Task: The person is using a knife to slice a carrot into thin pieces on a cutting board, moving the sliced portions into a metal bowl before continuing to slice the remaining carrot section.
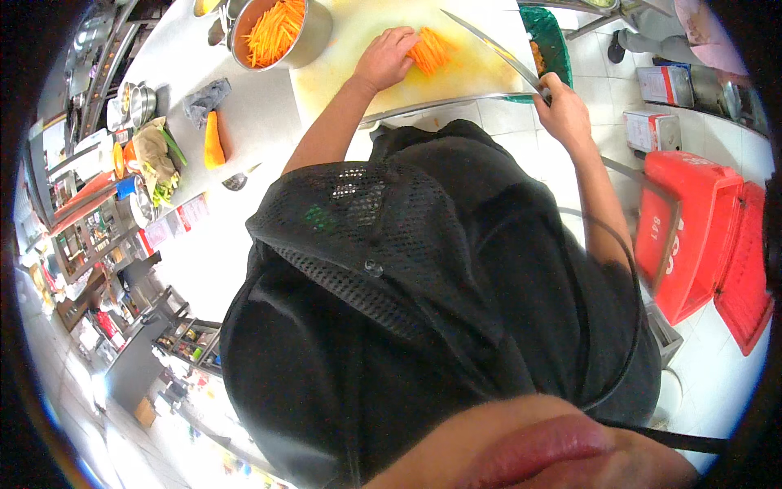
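My left hand (387,56) lies on the pale cutting board (360,12), its fingers curled over the left end of a small pile of carrot strips (434,51). In my right hand (563,110) is the handle of a long kitchen knife (489,43). Its blade slants up and left over the board's right side, apart from the pile, with orange bits along it. Left of the board a metal pot (314,36) holds many carrot strips (275,33). A peeled carrot piece (213,143) lies on the worktop (263,110) beside a crumpled grey cloth or bag (206,101).
A green-lined bin (545,30) with scraps stands past the board's right edge. At the right are a red plastic box (690,238) with its lid hanging open and square tins (652,131) on the tiled floor. Metal bowls (142,104) and wrapped greens (157,159) sit at the left.
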A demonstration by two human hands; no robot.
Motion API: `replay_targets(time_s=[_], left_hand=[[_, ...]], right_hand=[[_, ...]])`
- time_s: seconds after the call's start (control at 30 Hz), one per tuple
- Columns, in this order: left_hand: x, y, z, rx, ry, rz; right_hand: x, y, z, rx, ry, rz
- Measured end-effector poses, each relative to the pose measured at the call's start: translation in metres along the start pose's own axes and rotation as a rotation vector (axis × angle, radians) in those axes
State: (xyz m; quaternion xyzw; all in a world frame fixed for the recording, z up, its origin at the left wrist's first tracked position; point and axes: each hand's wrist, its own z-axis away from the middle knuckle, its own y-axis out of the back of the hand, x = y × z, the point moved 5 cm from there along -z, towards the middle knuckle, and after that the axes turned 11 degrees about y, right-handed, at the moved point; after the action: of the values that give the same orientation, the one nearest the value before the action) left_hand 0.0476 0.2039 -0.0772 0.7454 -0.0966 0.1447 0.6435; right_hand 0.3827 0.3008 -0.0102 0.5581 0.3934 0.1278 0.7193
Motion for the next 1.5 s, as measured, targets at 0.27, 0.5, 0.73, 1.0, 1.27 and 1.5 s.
replay_targets(time_s=[0.27, 0.5, 0.73, 1.0, 1.27, 1.5], left_hand=[[0.007, -0.007, -0.032, -0.263, -0.144, -0.072], [0.022, -0.013, -0.052, -0.390, -0.180, -0.084], [0.020, -0.025, -0.052, -0.358, -0.135, 0.049], [0.016, -0.030, -0.053, -0.310, -0.059, 0.116], [0.003, 0.021, -0.036, -0.176, 0.043, 0.177], [-0.034, 0.126, -0.020, 0.010, 0.162, 0.132]], right_hand=[[0.011, 0.015, 0.038, -0.037, -0.020, -0.054], [0.002, 0.019, 0.072, -0.163, -0.040, -0.065], [-0.002, -0.022, 0.063, -0.046, -0.073, -0.095], [-0.018, -0.042, 0.021, 0.043, -0.062, -0.010], [-0.055, 0.007, -0.015, 0.051, 0.058, 0.069], [-0.130, 0.072, -0.076, 0.068, 0.268, 0.115]])
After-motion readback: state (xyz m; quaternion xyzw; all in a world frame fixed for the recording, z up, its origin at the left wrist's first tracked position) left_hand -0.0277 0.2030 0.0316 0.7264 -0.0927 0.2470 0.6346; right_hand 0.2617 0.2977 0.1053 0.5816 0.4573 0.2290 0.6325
